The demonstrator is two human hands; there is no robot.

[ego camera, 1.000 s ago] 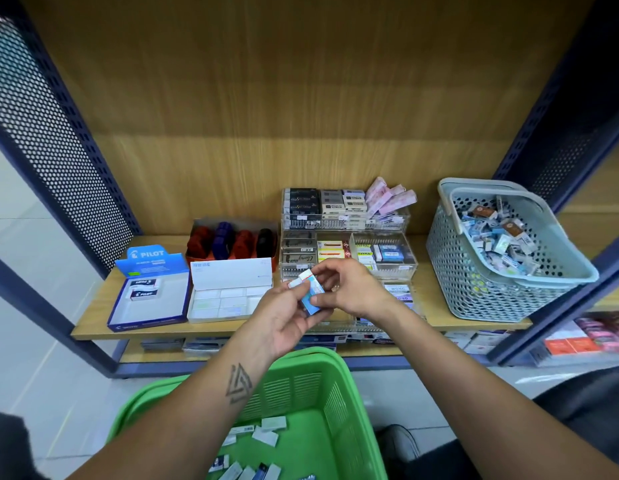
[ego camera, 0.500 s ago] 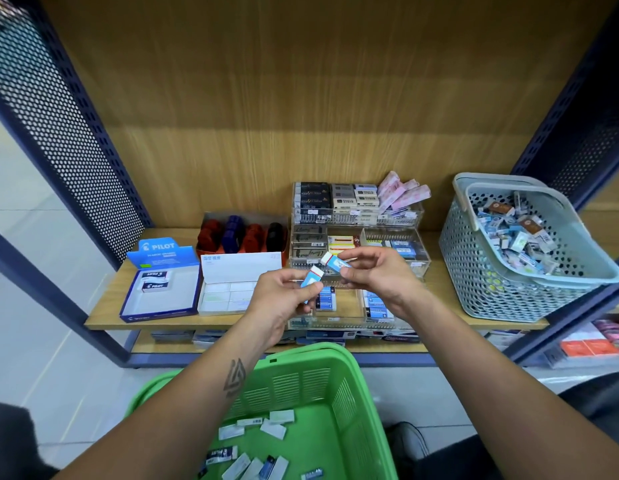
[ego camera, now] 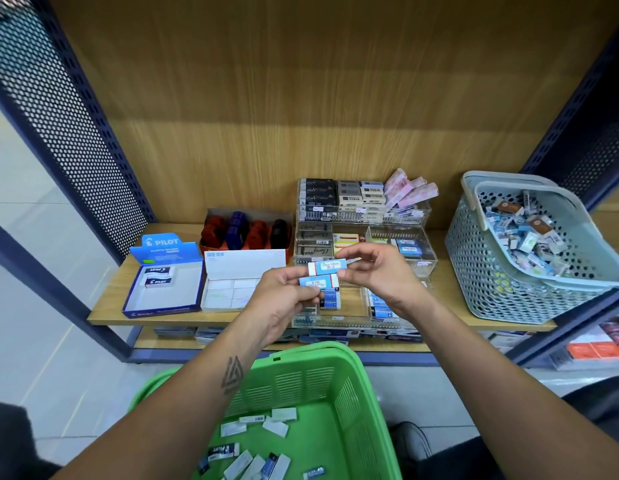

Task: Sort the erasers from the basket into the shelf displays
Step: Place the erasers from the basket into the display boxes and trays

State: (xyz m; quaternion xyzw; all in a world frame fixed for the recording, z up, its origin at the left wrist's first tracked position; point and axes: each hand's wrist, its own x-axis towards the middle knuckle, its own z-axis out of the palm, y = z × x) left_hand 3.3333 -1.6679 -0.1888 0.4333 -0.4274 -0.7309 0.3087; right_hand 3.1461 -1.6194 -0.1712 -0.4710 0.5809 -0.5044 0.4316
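Observation:
Two light-blue sleeved erasers are held in front of the shelf. My right hand (ego camera: 377, 275) pinches the upper eraser (ego camera: 327, 266) by its right end. Just below it, my left hand (ego camera: 283, 303) grips the lower eraser (ego camera: 318, 282). Both hover over the clear acrylic display (ego camera: 356, 308), which holds more blue erasers in its front compartments. Below my arms, the green basket (ego camera: 349, 393) holds several loose erasers, white and dark blue.
A blue Pilot box (ego camera: 164, 282) and a white eraser box (ego camera: 238, 280) sit left on the wooden shelf (ego camera: 107, 306). Red and dark stamps (ego camera: 245, 230) stand behind. A grey-blue basket (ego camera: 508, 271) full of erasers is at the right. Blue perforated uprights flank the shelf.
One second ago both hands held the erasers together as one bundle. They have since separated them, one per hand, and now hold them level, stacked one above the other.

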